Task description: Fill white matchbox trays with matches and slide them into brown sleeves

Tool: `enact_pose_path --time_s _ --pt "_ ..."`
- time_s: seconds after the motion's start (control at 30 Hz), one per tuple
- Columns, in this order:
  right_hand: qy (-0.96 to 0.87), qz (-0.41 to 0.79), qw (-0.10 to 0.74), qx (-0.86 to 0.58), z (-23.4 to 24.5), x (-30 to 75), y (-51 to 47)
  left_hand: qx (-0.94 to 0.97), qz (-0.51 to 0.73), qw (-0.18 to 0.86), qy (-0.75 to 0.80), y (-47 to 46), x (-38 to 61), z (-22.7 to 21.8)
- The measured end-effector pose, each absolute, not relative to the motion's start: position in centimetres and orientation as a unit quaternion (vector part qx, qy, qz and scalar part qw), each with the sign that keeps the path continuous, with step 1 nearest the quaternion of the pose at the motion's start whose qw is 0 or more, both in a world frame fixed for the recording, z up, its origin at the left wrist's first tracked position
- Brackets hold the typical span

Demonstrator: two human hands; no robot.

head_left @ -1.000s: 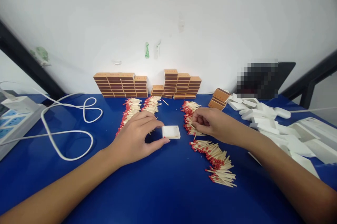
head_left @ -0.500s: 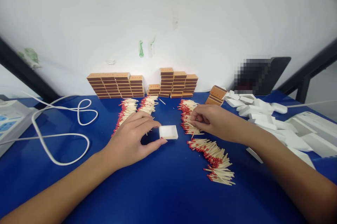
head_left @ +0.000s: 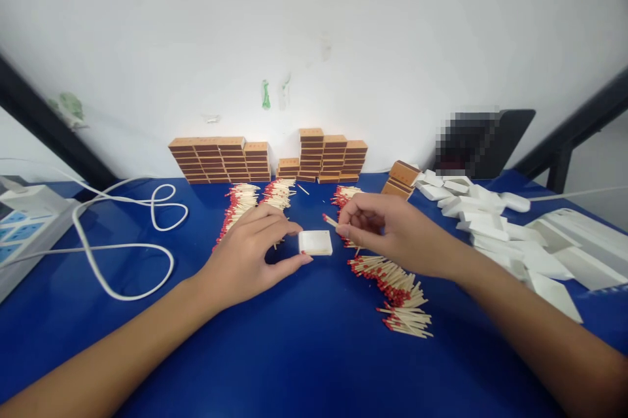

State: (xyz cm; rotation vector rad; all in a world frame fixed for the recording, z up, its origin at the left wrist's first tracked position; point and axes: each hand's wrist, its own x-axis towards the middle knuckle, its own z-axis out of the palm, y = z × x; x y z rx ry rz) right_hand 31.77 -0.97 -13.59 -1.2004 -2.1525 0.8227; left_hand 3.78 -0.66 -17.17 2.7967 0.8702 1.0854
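Note:
A small white matchbox tray [head_left: 316, 241] lies on the blue table, its open side up, with a match along its near edge. My left hand [head_left: 250, 254] grips the tray's left end between thumb and forefinger. To the right of the tray, my right hand [head_left: 392, 229] pinches a match [head_left: 330, 220], red head pointing left. Part of a match pile [head_left: 347, 193] is hidden behind that hand. A second match pile [head_left: 387, 279] spreads below it. Two more rows, a left match row [head_left: 243, 199] and a neighbouring match row [head_left: 279, 193], lie behind my left hand.
Stacked brown matchboxes [head_left: 210, 159] and a second matchbox stack [head_left: 333, 156] line the wall. Several loose white trays [head_left: 490, 215] are heaped at right, near tilted matchboxes [head_left: 402, 177]. White cable [head_left: 127, 297] loops beside a power strip [head_left: 29, 228] at left.
My right hand has moved left from the match pile toward the tray, bringing a match with it. My left hand stays at the tray's left end.

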Motion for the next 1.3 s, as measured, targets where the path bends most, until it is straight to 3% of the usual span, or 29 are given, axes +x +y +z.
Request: enact_pose_path --time_s 0.57,0.77,0.9,1.0,1.13,1.3 --pt "-0.862 0.192 0.24 -0.403 -15.2 30.4 -2.0 0.899 0.352 0.0 0.259 -0.9 4.0 -17.0" --pt "-0.856 0.188 0.271 -0.397 -14.2 30.6 -1.9 0.899 0.354 0.003 0.259 -0.8 4.0 -17.1" --pt "-0.851 0.12 0.288 -0.423 -13.4 32.5 -0.7 0.896 0.359 -0.001 0.263 -0.7 3.9 -17.2" --pt "-0.857 0.106 0.206 -0.461 -12.8 34.3 0.2 0.895 0.355 0.0 0.27 -0.6 3.9 -17.3" --pt "-0.84 0.192 0.062 -0.503 -12.6 35.2 0.5 0.896 0.353 0.005 0.269 -0.7 3.9 -17.2" --pt "-0.815 0.243 0.032 -0.526 -13.1 35.0 0.6 0.896 0.351 0.009 0.271 -0.7 3.9 -17.1"
